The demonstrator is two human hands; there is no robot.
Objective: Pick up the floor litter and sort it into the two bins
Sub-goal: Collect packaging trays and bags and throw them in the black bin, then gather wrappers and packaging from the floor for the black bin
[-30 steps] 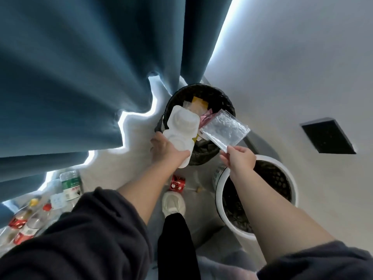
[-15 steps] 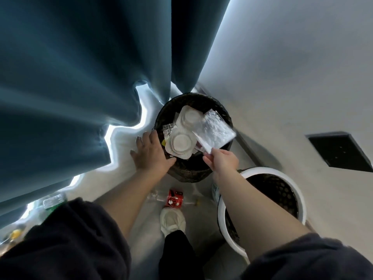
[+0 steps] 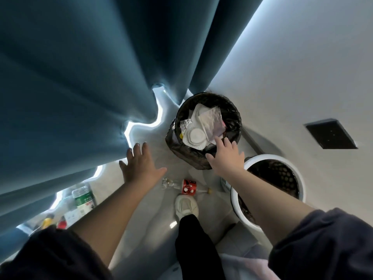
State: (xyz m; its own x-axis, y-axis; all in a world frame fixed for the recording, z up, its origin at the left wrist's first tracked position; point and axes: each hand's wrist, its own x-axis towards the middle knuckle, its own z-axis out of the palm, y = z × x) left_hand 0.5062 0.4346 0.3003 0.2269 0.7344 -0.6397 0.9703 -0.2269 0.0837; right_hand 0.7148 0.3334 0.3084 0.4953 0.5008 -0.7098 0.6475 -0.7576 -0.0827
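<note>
A black-lined bin stands by the curtain. Inside it lie a white moulded tray and a clear plastic bag on other wrappers. My right hand hovers over the bin's near rim, fingers spread and empty. My left hand is spread open to the left of the bin, above the floor, holding nothing. A white mesh bin stands to the right, close to my right forearm. On the floor between the bins lies a clear bottle with a red label.
A dark blue curtain hangs at the left, a white wall at the right. More bottles, one with a green label, lie on the floor at the lower left. My white shoe stands just behind the red-labelled bottle.
Both hands have let go: the white tray and the clear bag now lie in the black bin. My left hand has drawn back to the left, and both hands are spread open.
</note>
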